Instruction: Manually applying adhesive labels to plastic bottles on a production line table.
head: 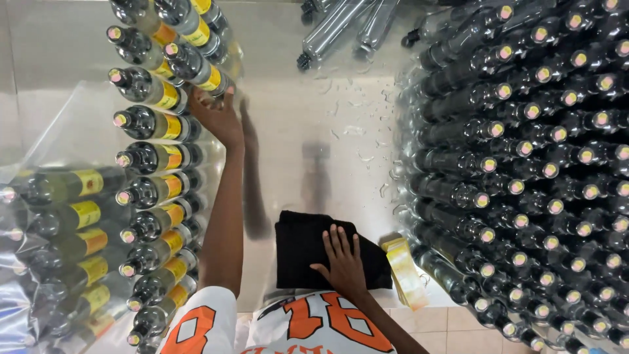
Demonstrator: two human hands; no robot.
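My left hand (218,117) reaches forward to the row of labelled dark bottles (157,157) on the left and grips the base of one bottle (196,69) with a yellow label. My right hand (342,260) lies flat, fingers spread, on a folded black cloth (298,252) near the front edge of the wet steel table (308,137). A strip of yellow labels (403,269) lies just right of the cloth.
A dense mass of unlabelled dark bottles (524,164) with pink-ringed caps fills the right side. Several labelled bottles wrapped in clear plastic (56,236) lie at the far left. Clear empty bottles (347,26) lie at the back. Tiled floor (445,324) shows below the table.
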